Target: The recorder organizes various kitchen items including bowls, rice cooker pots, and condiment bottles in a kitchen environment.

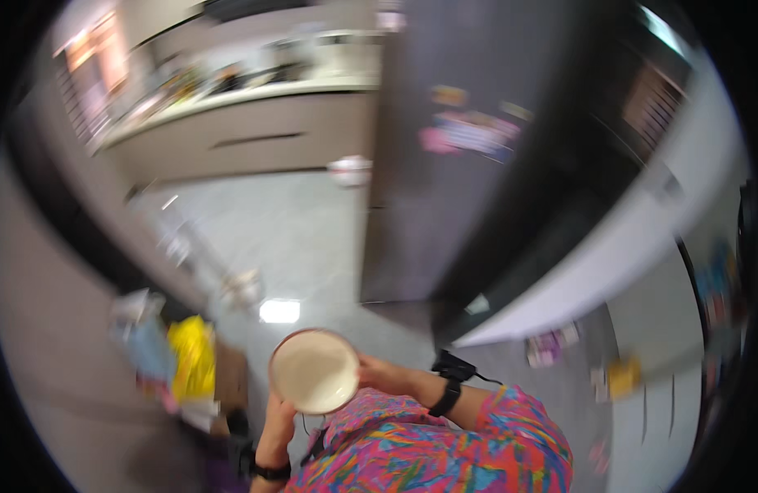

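A round cream-coloured bowl [314, 371] with a brownish rim is held in front of my body, above the floor. Its inside faces up and looks bare. My left hand [281, 419] grips the bowl's lower left side, thumb near the rim. On the right side, my right hand [382, 374] grips the rim, its fingers partly hidden by the bowl. Each wrist bears a black strap with a small device, the right device [456, 366] trailing a cable.
Blurred bags, one of them a yellow bag [194, 357], and a cardboard box [232, 376] stand at left. A tall dark refrigerator-like cabinet [428, 203] rises ahead. Behind lies a kitchen counter [255, 92] bearing several items. Pale tiled floor [292, 240] stretches between. Packages [548, 348] lie at right.
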The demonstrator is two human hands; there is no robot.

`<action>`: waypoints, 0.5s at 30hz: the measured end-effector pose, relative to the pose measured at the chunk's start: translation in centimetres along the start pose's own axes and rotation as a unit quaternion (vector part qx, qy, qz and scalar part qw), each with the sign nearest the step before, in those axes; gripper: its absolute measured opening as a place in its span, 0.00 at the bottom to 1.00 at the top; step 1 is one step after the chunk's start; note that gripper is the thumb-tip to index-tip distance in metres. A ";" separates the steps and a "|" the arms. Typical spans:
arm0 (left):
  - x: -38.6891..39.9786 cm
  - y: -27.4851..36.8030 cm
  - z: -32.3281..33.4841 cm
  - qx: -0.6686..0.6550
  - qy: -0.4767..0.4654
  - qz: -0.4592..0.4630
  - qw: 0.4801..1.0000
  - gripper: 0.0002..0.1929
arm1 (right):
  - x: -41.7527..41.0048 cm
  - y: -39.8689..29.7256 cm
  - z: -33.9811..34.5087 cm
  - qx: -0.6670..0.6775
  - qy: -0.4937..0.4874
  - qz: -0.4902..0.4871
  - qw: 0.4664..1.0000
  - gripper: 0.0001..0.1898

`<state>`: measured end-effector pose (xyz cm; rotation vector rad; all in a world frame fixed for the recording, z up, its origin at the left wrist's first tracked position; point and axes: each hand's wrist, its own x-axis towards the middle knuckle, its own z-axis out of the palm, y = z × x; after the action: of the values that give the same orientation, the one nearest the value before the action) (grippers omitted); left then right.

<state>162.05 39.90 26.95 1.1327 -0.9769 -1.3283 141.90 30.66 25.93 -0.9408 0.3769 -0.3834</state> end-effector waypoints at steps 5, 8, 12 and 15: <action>0.3 -4.8 0.6 -0.074 -0.157 -0.029 0.984 0.44 | -6.5 3.4 2.6 0.000 0.152 -0.107 0.983 0.41; 1.3 -5.4 5.3 -0.124 -0.246 -0.066 0.959 0.40 | -11.6 4.1 4.1 0.010 0.233 -0.161 0.959 0.41; 1.6 -4.9 10.3 -0.096 -0.312 -0.098 0.940 0.41 | -16.9 4.0 4.7 -0.011 0.304 -0.200 0.932 0.42; 1.4 -5.1 14.0 -0.077 -0.346 -0.130 0.926 0.41 | -20.3 4.0 4.9 -0.009 0.347 -0.232 0.909 0.44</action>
<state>147.36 38.15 24.79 0.6812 -1.2142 -2.0600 127.18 45.87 28.14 -0.8848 0.8058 -1.1685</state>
